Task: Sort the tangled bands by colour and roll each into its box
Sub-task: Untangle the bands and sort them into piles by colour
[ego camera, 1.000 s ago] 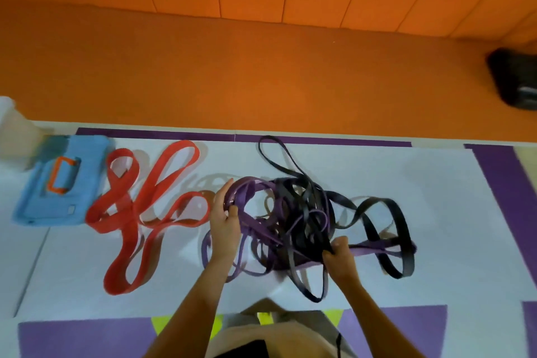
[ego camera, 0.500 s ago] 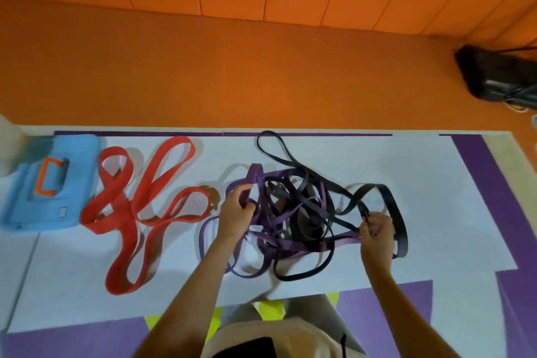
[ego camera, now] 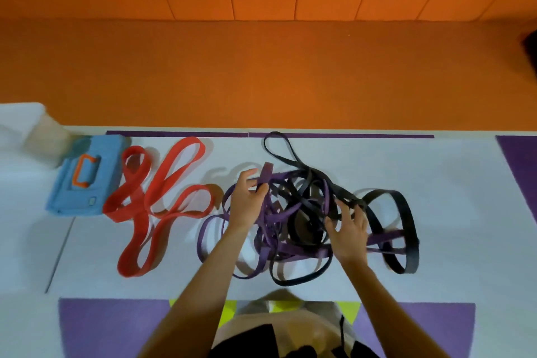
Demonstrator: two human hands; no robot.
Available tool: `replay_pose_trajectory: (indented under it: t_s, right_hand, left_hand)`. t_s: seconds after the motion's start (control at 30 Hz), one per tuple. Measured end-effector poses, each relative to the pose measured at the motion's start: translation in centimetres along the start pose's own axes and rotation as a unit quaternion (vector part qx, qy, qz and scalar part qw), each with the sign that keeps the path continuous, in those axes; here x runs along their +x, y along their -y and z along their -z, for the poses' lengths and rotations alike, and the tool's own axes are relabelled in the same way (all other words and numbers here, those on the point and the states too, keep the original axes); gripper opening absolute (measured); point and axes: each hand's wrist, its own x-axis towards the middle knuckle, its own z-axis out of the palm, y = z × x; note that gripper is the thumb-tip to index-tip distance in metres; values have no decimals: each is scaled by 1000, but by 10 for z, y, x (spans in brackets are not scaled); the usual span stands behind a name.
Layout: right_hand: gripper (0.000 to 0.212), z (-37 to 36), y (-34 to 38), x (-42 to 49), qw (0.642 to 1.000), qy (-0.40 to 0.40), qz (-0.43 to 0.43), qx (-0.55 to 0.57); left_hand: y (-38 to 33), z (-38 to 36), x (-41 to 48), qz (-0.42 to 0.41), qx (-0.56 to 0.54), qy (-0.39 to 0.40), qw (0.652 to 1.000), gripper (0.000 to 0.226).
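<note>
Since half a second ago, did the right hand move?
Yes. The right hand moved left, toward the red band, away from the black loop's outer edge.

Flat purple rubbery bands (ego camera: 302, 253) and flat black rubbery bands (ego camera: 412, 253) form the tangle, both smooth and matt, with a faint sheen on the black. Left of the tangle is a wide flat red rubbery band (ego camera: 138, 205) with the same smooth matt finish, and further left a blue rectangular plastic-looking box (ego camera: 107, 151), smooth and dull, with an orange plastic-looking handle (ego camera: 76, 171). Under the tangle is a white foam-look floor mat (ego camera: 436, 183), matt and seamed; beyond it an orange padded surface (ego camera: 261, 73), matt and fine-grained.
</note>
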Motion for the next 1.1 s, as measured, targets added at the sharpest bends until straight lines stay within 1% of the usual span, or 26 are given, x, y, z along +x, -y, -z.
replay_pose_trajectory:
  t_s: [0.07,0.1,0.13,0.2,0.27,0.33,0.37,0.4,0.47,0.53,0.63,0.7,0.73,0.77,0.8,0.87,0.93,1.0,1.03,1.1]
  right_hand:
    - [25,0,6,-1,995,-12,95,-4]
    - [17,0,10,-1,991,3,131,-1]
    - [13,0,13,-1,987,21,161,0]
    - [14,-2,20,-1,978,41,205,7]
    - [21,-5,27,2,973,68,219,39]
    - [27,-7,33,7,962,114,237,75]
    - [29,-8,35,10,955,133,249,92]
    - [28,-10,37,12,948,150,259,107]
    - [23,-15,43,14,939,200,250,127]
    - [22,-24,50,13,931,278,211,111]
    - [30,-39,53,8,910,375,176,21]
    - [30,-46,52,2,894,413,175,-21]
    - [27,-48,50,0,890,419,176,-29]
    - [22,-50,50,-1,894,412,173,-30]
    - [17,-51,50,-2,904,394,165,-27]
    - [7,-52,52,-5,926,349,140,-19]
    - [16,-52,54,-9,944,305,123,-3]
    - [20,-49,55,-16,962,249,92,63]
    - [21,-48,55,-19,968,213,70,115]
    - [20,-43,58,-24,962,146,22,228]
  left_hand:
    - [10,4,7,75,8,-33,997,32]
    - [17,6,8,111,1,-35,993,27]
    - [24,8,5,142,-21,-34,989,22]
    - [36,12,-8,187,-54,-9,981,19]
    - [46,14,-23,198,-40,20,979,24]
    - [57,13,-34,190,16,23,981,26]
    - [62,12,-36,202,26,12,979,26]
    - [65,12,-40,230,11,3,973,24]
    - [70,14,-44,287,-26,16,957,24]
    - [72,17,-46,305,-29,57,950,25]
    - [74,18,-48,300,-54,119,945,23]
    - [71,19,-49,296,-87,155,938,23]
    - [70,21,-50,282,-88,179,939,24]
    - [69,21,-50,268,-97,207,936,23]
    - [67,25,-48,249,-80,243,934,26]
    - [71,31,-42,244,-82,279,925,31]
    - [81,38,-33,206,-83,312,924,38]
    - [86,45,-26,189,-83,327,922,42]
    - [88,46,-23,202,-112,314,921,42]
    - [87,44,-17,228,-190,307,904,47]
